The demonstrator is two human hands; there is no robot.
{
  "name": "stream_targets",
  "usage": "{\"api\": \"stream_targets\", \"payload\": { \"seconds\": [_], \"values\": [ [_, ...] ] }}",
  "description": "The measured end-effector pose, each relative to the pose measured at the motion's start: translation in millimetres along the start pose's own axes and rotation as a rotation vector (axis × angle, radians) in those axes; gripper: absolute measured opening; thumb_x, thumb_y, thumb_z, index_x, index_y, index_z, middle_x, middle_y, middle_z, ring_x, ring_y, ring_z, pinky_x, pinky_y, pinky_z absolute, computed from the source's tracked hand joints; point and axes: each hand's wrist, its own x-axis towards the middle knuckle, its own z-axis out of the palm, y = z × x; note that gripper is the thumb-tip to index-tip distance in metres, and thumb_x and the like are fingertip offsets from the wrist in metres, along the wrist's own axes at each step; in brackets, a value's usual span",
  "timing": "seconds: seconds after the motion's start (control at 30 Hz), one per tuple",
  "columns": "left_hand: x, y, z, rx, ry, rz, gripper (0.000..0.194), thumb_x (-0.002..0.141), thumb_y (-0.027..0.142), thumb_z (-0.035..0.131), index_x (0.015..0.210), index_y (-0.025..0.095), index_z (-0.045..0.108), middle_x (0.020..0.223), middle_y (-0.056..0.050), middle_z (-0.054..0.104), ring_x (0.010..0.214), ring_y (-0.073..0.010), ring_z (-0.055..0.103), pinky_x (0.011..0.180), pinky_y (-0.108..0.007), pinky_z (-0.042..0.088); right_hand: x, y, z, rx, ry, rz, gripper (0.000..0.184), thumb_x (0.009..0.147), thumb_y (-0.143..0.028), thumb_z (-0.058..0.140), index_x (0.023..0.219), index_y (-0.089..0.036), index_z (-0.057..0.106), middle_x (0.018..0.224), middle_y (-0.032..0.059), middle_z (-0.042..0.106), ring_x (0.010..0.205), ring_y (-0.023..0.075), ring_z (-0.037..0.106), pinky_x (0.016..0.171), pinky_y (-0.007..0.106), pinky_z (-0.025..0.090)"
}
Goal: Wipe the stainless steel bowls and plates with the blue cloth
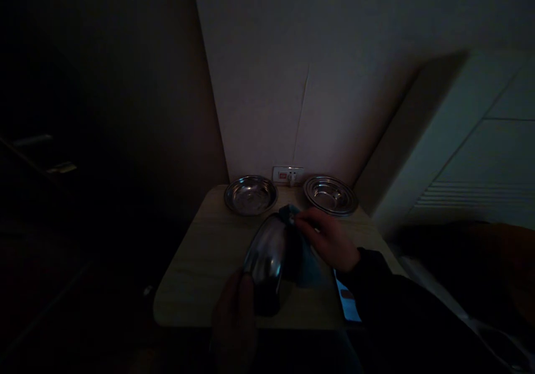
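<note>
In dim light, my left hand grips the near edge of a shiny steel plate and holds it tilted on edge above a small pale wooden table. My right hand is closed on a blue cloth and presses it against the plate's far rim and inner face. A dark sleeve covers my right forearm.
Two more steel plates lie flat at the table's back, one on the left and one on the right. A wall socket sits between them. A lit phone lies at the table's front right. A white cabinet stands to the right.
</note>
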Motion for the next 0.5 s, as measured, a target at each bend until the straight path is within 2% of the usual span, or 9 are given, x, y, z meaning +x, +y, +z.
{"api": "stream_targets", "payload": {
  "seconds": [0.07,0.13,0.3,0.4,0.5],
  "values": [
    [0,3,-1.2,-0.029,0.012,-0.032,0.042,0.073,0.054,0.047,0.085,0.018,0.065,0.088,-0.009,0.071,0.081,-0.0225,0.065,0.07,-0.03,0.052,-12,3,-2,0.103,0.091,0.094,0.014,0.085,-0.028,0.053,0.082,-0.018,0.064,0.074,0.0017,0.065,0.068,0.0154,0.06,0.061,0.027,0.048],
    [1,8,-1.9,-0.058,0.012,-0.07,0.039,0.073,0.053,0.049,0.084,0.019,0.064,0.084,-0.007,0.07,0.078,-0.0213,0.064,0.067,-0.029,0.051,-23,-2,0,0.169,0.146,0.116,0.014,0.084,-0.029,0.054,0.083,-0.019,0.064,0.076,0.0017,0.065,0.069,0.0153,0.06,0.061,0.026,0.048],
    [5,20,-2.6,-0.157,-0.075,-0.19,0.028,0.077,0.045,0.046,0.081,0.02,0.058,0.071,-0.001,0.064,0.064,-0.0165,0.059,0.054,-0.025,0.047,-41,-24,23,0.206,0.203,-0.04,0.011,0.085,-0.019,0.054,0.088,-0.022,0.064,0.084,0.003,0.064,0.08,0.0158,0.061,0.071,0.028,0.05],
    [8,25,-2.8,-0.142,-0.129,-0.144,0.028,0.079,0.045,0.044,0.08,0.02,0.057,0.068,0.0,0.061,0.061,-0.0156,0.057,0.054,-0.025,0.047,-58,-35,40,0.175,0.176,-0.105,0.016,0.085,-0.015,0.053,0.096,-0.023,0.064,0.089,0.0041,0.063,0.084,0.0161,0.059,0.074,0.029,0.05],
    [10,28,-2.3,-0.058,-0.142,-0.076,0.036,0.075,0.054,0.05,0.082,0.019,0.057,0.072,-0.002,0.063,0.065,-0.0166,0.059,0.059,-0.026,0.048,-69,-43,47,0.11,0.1,-0.177,0.021,0.086,-0.015,0.053,0.102,-0.022,0.063,0.091,0.0057,0.061,0.085,0.0168,0.057,0.071,0.029,0.051]
  ]
}}
